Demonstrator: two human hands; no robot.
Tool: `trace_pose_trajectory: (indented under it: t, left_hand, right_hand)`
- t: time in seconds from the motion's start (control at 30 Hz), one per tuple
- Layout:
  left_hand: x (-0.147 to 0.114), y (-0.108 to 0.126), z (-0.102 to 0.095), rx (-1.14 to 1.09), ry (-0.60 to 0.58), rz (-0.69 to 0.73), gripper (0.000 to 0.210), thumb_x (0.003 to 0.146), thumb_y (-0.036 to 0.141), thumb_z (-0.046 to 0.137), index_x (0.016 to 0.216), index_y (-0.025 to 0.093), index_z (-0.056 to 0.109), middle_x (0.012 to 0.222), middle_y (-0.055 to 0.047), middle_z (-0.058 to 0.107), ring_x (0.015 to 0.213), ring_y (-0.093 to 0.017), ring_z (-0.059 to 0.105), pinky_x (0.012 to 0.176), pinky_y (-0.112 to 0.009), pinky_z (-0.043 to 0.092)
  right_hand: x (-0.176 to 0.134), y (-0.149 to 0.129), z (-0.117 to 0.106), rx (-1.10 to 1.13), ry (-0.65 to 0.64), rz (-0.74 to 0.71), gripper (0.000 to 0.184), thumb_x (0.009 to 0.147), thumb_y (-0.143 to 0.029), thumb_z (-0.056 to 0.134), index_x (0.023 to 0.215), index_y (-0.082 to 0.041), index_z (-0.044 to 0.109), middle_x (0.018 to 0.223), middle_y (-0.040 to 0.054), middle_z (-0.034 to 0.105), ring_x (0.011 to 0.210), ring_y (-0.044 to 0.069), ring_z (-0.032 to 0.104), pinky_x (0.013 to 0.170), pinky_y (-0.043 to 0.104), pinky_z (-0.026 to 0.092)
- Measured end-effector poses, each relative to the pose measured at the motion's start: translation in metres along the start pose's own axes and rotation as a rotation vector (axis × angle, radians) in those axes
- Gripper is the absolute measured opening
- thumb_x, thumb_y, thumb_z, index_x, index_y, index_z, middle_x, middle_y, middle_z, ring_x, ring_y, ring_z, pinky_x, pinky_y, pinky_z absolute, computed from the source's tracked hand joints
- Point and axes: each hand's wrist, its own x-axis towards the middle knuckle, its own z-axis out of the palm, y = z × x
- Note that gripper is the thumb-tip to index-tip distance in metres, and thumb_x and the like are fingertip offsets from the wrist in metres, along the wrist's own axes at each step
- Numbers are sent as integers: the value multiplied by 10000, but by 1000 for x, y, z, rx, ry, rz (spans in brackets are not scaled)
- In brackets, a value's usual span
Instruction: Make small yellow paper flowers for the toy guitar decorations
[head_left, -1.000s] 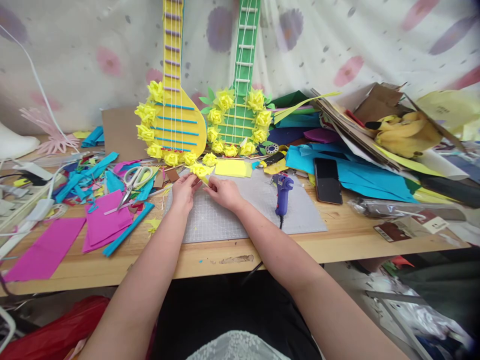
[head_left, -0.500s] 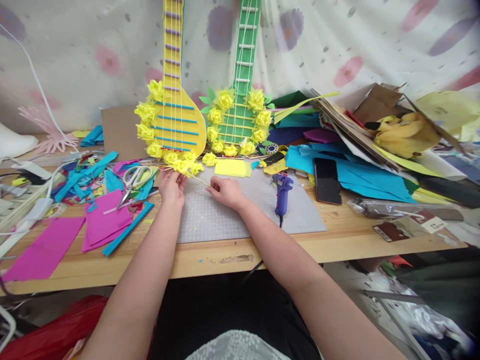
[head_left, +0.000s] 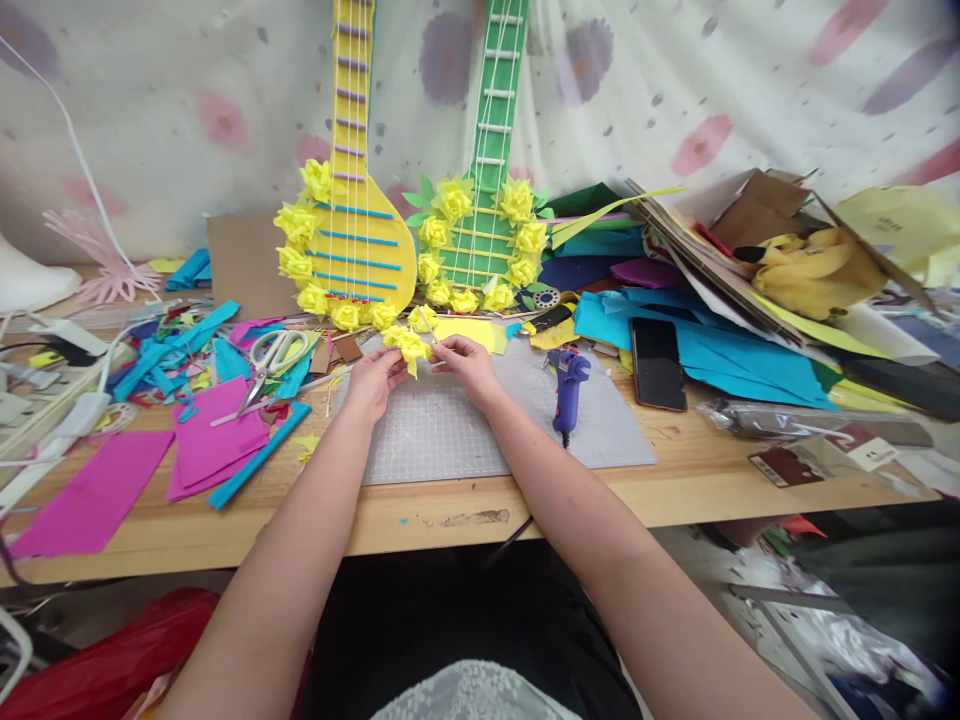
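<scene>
Head view, yellow flower, stick slanting up-left

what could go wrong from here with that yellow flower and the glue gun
The yellow flower looks thin-petalled, so a hard pinch by the left hand might crease it.

The thin stick in the right hand appears close to the petals and could snag them.

The glue gun has its cord running under the right arm, which could tug it.
</scene>
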Motion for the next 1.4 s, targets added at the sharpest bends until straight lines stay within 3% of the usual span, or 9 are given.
trace_pose_trajectory:
  t: [0.17, 0.37, 0.5, 0.63, 0.93, 1.1, 1.4]
  left_hand:
    - [2, -9, 3, -39, -3, 38, 121, 656, 216, 638, 702, 135, 560, 687, -24, 603, 619, -87, 575, 660, -249, 499]
    - [-4, -26, 8, 291, 37, 424, 179, 608, 177, 664, 770, 170, 589, 750, -15, 598, 644, -102, 548, 575, -212, 468]
    - [-10, -25, 7, 507, 47, 622, 199, 641, 195, 656, 834, 201, 610, 839, -25, 616, 692, -102, 549, 597, -188, 436]
    - [-12, -24, 7, 605, 66, 733, 203, 683, 233, 637, 883, 211, 610, 906, -33, 608, 725, -106, 562, 611, -193, 437]
    - [-12, -26, 10, 591, -8, 708, 147, 682, 236, 647, 826, 219, 666, 917, -42, 610, 697, -113, 545, 607, -207, 434]
    - [-17, -23, 14, 576, 54, 689, 245, 633, 242, 690, 877, 232, 673, 910, -36, 580, 681, -114, 509, 608, -211, 416]
    - [1, -25, 6, 540, 221, 689, 200, 612, 247, 705, 792, 182, 646, 845, -25, 536, 602, -87, 480, 623, -213, 406]
  right_hand:
    - [2, 1, -3, 149, 111, 55, 265, 548, -353, 713, 621, -165, 541, 596, -37, 561, 654, 106, 595, 680, 274, 516]
    - [8, 1, -5, 245, 264, 173, 168, 633, -241, 657, 596, -162, 513, 575, -45, 545, 630, 87, 595, 703, 251, 520]
    - [8, 0, -5, 248, 264, 200, 160, 660, -208, 641, 597, -159, 502, 577, -41, 545, 626, 85, 600, 708, 246, 524]
    - [7, 0, -4, 244, 253, 197, 188, 658, -212, 656, 592, -162, 488, 563, -42, 541, 622, 88, 605, 711, 252, 533]
    - [7, 2, -4, 251, 245, 192, 186, 659, -219, 664, 596, -160, 499, 567, -37, 553, 625, 92, 611, 695, 248, 535]
    - [5, 3, -2, 225, 219, 175, 177, 649, -238, 655, 598, -161, 504, 578, -35, 563, 639, 94, 616, 695, 244, 529]
    - [1, 11, 5, -243, 102, -93, 214, 661, -385, 602, 655, -181, 536, 644, -16, 598, 601, 101, 579, 608, 259, 520]
